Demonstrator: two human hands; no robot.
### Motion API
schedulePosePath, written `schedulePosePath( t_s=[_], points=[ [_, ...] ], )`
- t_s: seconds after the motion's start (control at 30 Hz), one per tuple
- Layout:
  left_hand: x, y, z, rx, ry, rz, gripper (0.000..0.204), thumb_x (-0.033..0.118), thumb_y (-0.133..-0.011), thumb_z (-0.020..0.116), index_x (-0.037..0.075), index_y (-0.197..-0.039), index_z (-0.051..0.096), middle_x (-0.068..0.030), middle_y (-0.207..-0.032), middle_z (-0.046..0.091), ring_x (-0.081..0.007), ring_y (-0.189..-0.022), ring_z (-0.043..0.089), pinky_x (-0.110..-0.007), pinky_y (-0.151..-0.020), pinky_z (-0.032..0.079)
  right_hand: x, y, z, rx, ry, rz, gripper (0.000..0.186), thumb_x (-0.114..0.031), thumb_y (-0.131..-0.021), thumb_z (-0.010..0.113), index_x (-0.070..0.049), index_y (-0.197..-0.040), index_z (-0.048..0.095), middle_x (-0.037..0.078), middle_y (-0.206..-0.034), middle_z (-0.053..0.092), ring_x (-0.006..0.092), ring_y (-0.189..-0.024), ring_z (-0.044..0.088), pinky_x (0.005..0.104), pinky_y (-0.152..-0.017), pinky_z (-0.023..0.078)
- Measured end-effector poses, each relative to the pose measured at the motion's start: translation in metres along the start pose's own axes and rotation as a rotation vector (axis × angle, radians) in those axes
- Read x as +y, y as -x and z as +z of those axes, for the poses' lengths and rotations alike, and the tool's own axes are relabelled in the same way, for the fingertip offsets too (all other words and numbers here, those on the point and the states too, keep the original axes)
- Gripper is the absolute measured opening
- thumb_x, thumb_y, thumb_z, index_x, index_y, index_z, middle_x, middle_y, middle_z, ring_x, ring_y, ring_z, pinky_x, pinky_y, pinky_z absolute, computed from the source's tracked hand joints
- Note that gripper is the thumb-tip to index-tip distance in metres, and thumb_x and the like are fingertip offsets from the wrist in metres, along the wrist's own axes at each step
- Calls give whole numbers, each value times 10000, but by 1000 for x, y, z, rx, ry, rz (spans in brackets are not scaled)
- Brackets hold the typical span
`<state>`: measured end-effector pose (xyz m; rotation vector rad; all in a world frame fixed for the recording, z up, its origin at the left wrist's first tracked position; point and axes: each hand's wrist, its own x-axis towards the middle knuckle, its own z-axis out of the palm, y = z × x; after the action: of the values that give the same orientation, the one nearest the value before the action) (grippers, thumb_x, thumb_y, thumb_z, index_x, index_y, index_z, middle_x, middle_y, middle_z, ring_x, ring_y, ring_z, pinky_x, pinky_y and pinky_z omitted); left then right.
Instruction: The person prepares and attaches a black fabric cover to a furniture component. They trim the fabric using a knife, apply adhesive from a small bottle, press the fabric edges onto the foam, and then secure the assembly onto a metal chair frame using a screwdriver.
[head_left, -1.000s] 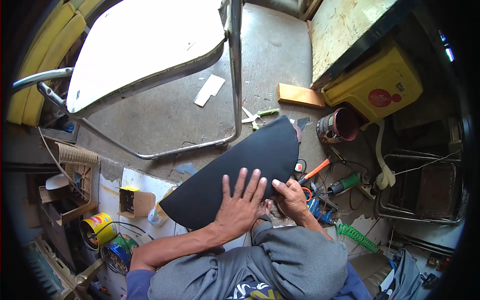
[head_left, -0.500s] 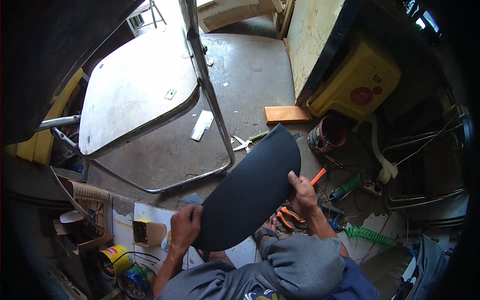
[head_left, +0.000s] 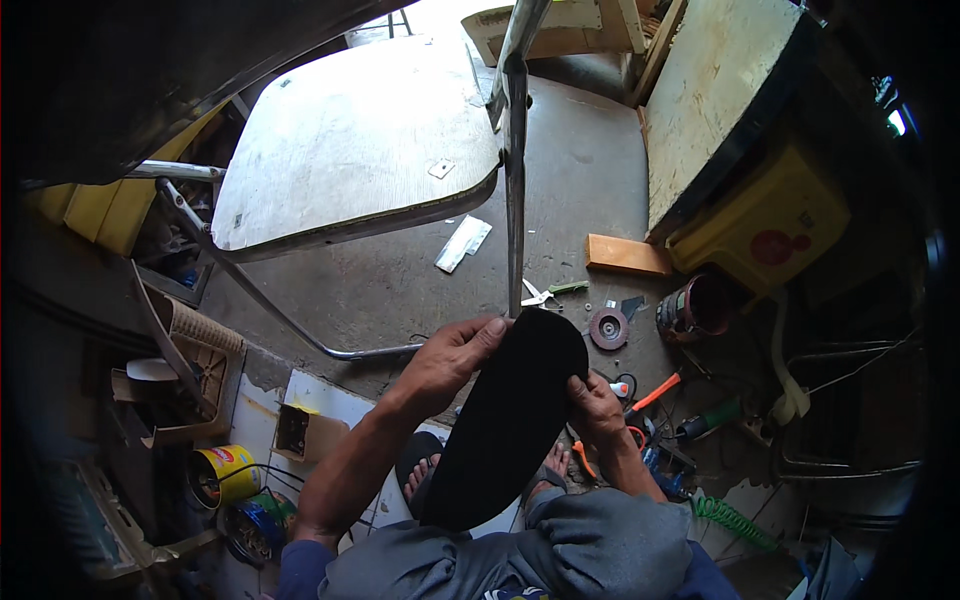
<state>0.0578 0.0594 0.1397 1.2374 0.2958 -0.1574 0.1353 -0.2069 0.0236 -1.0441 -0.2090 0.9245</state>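
Observation:
A black, round-ended panel [head_left: 510, 420] with a matte cover is held tilted above my lap, its narrow edge toward my knees. My left hand [head_left: 450, 360] is closed on its far left edge, thumb lying along the top. On the right edge, my right hand [head_left: 597, 408] grips the same panel, with the thumb on the near face. Just ahead stands a chair with a metal tube frame [head_left: 517, 180] and a bare pale wooden seat [head_left: 360, 150]. Small metal plates sit on that wood.
Orange-handled pliers [head_left: 583, 460], a grinding disc [head_left: 608, 328], scissors [head_left: 540, 297] and a green power tool [head_left: 715, 418] lie on the floor. An orange-brown block [head_left: 628, 254], a paint-stained pot [head_left: 690, 305] and a yellow plastic stool [head_left: 770, 220] stand right. A yellow can [head_left: 225, 473] and cardboard box [head_left: 310, 432] are left.
My left hand has gone from the panel's near left end to its far edge. The panel has swung more upright. The whole view has shifted, so the chair appears further right.

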Motion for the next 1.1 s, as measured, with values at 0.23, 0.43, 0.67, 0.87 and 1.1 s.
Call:
schedulePosePath(
  t_s=[0.23,0.43,0.67,0.87,1.1],
  points=[
    [-20,-1,-11,113,35,29,419,383,-1029,663,-9,-1173,693,-54,-1058,720,-124,-973,642,-282,-888,503,8,-6,11,73,54,51,453,-337,-1054,626,-23,-1378,589,29,-1215,696,116,-1059,650,283,-953,509],
    [-30,-9,3,428,-150,171,311,314,-1017,698,5,-1027,732,0,-854,701,-70,-809,608,-259,-723,501,11,-13,16,98,150,31,474,-357,-1044,640,-10,-1364,599,37,-1205,703,112,-1056,652,284,-949,512],
    [-46,-19,-10,375,191,215,267,271,-1038,669,24,-950,721,27,-819,675,-46,-749,576,-239,-677,482,-2,-14,24,21,141,87,516,-380,-1043,638,-8,-1394,577,47,-1218,701,121,-1086,648,279,-967,504],
    [-41,-23,-8,326,279,92,282,298,-1049,649,45,-937,700,44,-819,644,-51,-759,577,-221,-703,468,-19,-28,51,191,267,-126,493,-445,-1075,552,-6,-1292,614,13,-1106,676,95,-1007,611,247,-911,486],
    [-50,-21,-9,357,190,117,297,315,-1042,651,35,-988,737,-3,-895,712,-78,-820,636,-252,-757,516,-12,-36,56,275,608,-265,463,-460,-1099,485,-51,-901,574,-83,-789,436,39,-759,385,242,-663,361]
  ],
)
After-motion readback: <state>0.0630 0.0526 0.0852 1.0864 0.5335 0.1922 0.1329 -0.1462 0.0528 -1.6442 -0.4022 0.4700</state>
